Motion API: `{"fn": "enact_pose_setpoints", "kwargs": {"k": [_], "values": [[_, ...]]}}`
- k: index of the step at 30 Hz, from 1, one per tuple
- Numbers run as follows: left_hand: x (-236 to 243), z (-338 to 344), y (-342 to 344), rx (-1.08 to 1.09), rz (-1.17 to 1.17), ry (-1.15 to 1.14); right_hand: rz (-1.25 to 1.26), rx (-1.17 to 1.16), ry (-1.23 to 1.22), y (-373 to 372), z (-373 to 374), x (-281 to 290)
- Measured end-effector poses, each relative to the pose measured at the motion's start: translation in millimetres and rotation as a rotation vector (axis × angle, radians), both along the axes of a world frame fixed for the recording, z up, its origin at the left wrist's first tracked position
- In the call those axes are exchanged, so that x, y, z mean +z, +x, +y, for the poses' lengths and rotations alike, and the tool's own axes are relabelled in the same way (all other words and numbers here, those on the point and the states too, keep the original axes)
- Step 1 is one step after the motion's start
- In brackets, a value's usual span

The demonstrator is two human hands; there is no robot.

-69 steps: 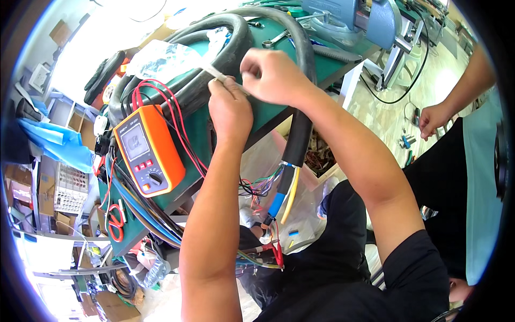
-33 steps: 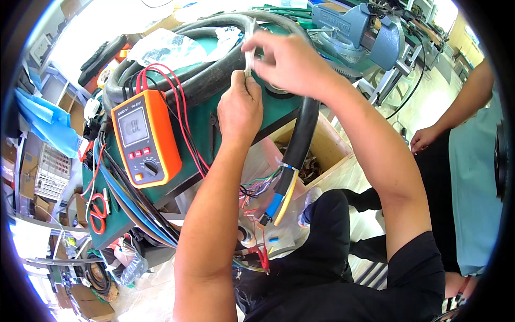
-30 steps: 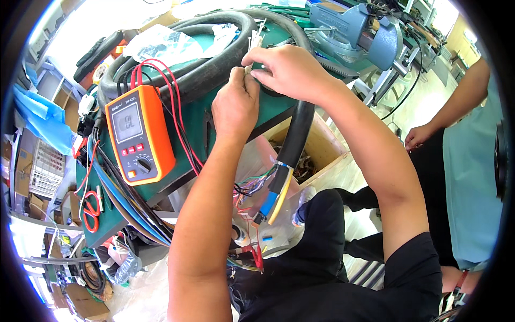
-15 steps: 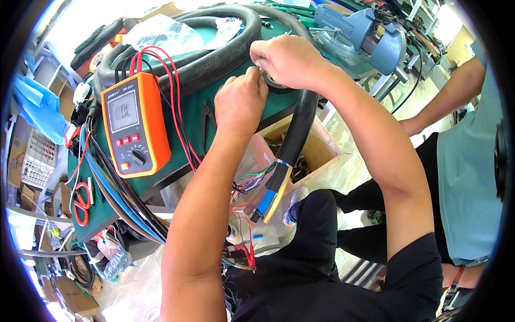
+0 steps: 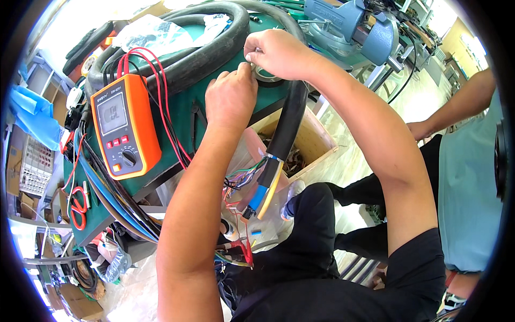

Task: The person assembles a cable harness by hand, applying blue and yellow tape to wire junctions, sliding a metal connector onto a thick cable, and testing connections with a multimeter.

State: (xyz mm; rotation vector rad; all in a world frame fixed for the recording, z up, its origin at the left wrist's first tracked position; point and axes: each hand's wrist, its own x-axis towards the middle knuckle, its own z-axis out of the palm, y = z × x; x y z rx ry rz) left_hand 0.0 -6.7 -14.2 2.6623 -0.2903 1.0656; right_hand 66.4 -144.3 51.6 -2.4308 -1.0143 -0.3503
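Over the far edge of the green table my two hands are held close together. My left hand is closed, thumb and forefinger pressed together at the top. Just to its right and above, my right hand is closed in a pinch, with a tiny pale bit showing at its fingertips. What either hand holds is too small or hidden to name. A black tape roll lies beneath the right hand. Left of my hands stands an orange handheld meter with red and black leads. Dark-handled pliers lie between the meter and my left hand.
A thick black cable hangs over the table's edge, its end split into coloured wires. Behind are a coiled cable and a blue vise. A wooden box stands below. Another person is at the right; red-handled scissors lie left.
The whole scene has shifted slightly left and up in view. My hands remain close together, and the right fingers have turned a little, showing the pinch more plainly.
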Motion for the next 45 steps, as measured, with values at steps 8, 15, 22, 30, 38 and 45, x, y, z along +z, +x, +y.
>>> {"fn": "enact_pose_setpoints", "kwargs": {"k": [8,15,22,30,38,45], "values": [[1,3,-3,0.223,0.141,-0.024,-0.026,-0.135,0.412,-56,-28,13],[2,5,-4,0.135,-0.208,-0.037,0.411,-0.194,0.992,-140,-56,-11],[66,-10,-141,-0.317,0.152,-0.724,0.634,-0.22,1.459,-203,-39,-26],[-11,-30,-289,-0.401,0.685,-1.285,0.834,-0.055,1.531,-271,6,-65],[-22,10,-302,-0.179,0.735,-1.375,0.888,0.041,0.973,-304,-34,-120],[-50,29,-269,-0.095,0.661,-1.44,0.909,-0.061,0.718,-300,-27,-147]]}}
